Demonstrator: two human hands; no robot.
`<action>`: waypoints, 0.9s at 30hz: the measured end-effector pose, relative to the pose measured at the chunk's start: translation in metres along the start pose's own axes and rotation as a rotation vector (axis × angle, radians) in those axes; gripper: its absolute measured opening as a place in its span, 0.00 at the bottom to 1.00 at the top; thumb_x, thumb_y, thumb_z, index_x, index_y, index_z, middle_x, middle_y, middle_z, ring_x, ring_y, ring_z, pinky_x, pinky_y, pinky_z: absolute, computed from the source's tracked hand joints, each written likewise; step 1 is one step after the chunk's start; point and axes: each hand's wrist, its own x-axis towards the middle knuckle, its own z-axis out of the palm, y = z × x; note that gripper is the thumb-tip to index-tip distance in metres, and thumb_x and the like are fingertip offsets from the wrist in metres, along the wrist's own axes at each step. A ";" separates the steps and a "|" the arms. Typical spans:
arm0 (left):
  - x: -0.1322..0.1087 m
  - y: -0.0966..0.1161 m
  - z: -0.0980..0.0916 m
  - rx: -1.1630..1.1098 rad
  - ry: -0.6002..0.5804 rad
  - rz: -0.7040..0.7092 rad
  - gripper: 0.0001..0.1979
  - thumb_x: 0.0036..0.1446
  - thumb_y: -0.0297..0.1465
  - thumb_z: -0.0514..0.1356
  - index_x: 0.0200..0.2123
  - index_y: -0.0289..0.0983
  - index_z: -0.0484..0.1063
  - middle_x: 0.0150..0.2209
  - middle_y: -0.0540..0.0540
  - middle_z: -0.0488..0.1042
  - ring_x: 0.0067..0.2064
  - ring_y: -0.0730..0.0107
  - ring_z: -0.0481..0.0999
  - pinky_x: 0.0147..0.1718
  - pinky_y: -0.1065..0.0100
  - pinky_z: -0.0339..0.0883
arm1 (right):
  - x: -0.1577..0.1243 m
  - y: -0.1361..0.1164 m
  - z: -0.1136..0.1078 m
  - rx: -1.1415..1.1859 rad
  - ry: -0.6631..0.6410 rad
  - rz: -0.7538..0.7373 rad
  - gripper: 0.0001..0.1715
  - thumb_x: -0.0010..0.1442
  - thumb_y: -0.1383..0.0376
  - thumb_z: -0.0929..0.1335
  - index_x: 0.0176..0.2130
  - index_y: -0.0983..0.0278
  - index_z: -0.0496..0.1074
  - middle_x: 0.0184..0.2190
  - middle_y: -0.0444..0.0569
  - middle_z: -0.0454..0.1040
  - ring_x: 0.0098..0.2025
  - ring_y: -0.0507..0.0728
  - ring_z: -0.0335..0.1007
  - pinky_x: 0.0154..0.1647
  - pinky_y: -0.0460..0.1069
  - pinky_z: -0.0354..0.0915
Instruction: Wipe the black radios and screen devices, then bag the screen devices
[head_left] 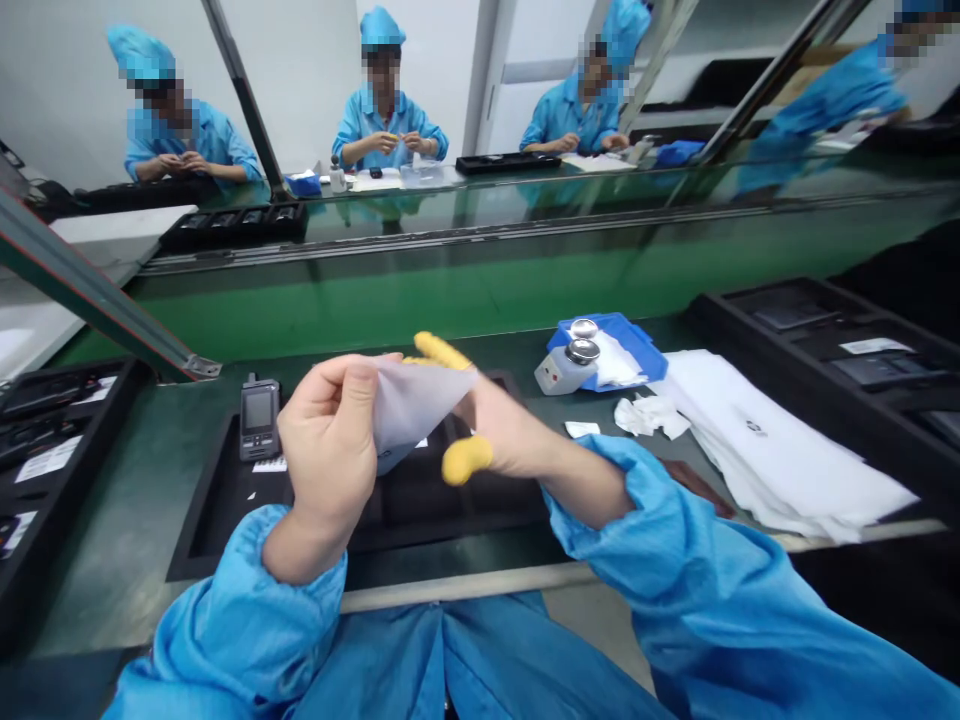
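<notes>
My left hand pinches a thin, translucent white bag between thumb and fingers, above a black tray. The bag hangs to the right and narrows to a corner. My right hand is at that corner, with yellow finger cots on the thumb and fingers. Its thumb is spread away from the fingers, which are partly behind the bag. A handheld device with a small screen and keys rests at the tray's left end, beside my left hand. Whatever lies under the bag is mostly hidden.
White bags lie stacked on the right, beside crumpled tissue. A blue bin and a pump bottle stand behind. Black trays with devices flank the bench, left and right. Several co-workers sit beyond the green divider.
</notes>
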 end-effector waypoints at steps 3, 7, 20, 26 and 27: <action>0.001 0.011 0.019 -0.079 -0.069 -0.050 0.12 0.54 0.40 0.62 0.29 0.37 0.70 0.30 0.51 0.78 0.35 0.68 0.79 0.42 0.61 0.72 | -0.010 0.012 0.007 0.042 0.063 0.053 0.51 0.32 0.46 0.77 0.53 0.59 0.64 0.52 0.52 0.70 0.55 0.61 0.65 0.58 0.57 0.59; 0.009 0.008 0.034 -0.174 -0.181 -0.084 0.13 0.56 0.42 0.59 0.36 0.39 0.70 0.41 0.48 0.77 0.44 0.65 0.77 0.46 0.61 0.70 | -0.017 0.007 -0.009 0.146 0.356 0.103 0.37 0.38 0.51 0.77 0.45 0.60 0.64 0.40 0.46 0.76 0.42 0.55 0.73 0.46 0.51 0.69; -0.066 -0.089 0.000 0.749 -1.109 -0.039 0.19 0.58 0.33 0.54 0.52 0.39 0.67 0.60 0.40 0.64 0.64 0.54 0.56 0.61 0.40 0.42 | -0.030 0.046 -0.076 -0.509 0.344 0.577 0.15 0.48 0.68 0.71 0.39 0.64 0.73 0.35 0.50 0.79 0.39 0.59 0.75 0.42 0.52 0.69; -0.074 -0.098 0.003 0.863 -1.118 0.222 0.18 0.58 0.33 0.55 0.52 0.41 0.69 0.60 0.39 0.64 0.63 0.49 0.58 0.58 0.36 0.46 | -0.060 0.010 -0.126 -0.828 0.628 0.566 0.17 0.56 0.63 0.67 0.47 0.59 0.73 0.42 0.46 0.77 0.44 0.55 0.74 0.47 0.49 0.67; -0.073 -0.099 0.001 0.848 -1.062 0.288 0.16 0.59 0.33 0.54 0.50 0.41 0.70 0.59 0.39 0.65 0.63 0.48 0.58 0.58 0.36 0.47 | -0.071 0.003 -0.147 -0.880 0.730 0.644 0.16 0.58 0.63 0.66 0.47 0.59 0.73 0.41 0.44 0.77 0.42 0.53 0.74 0.45 0.47 0.67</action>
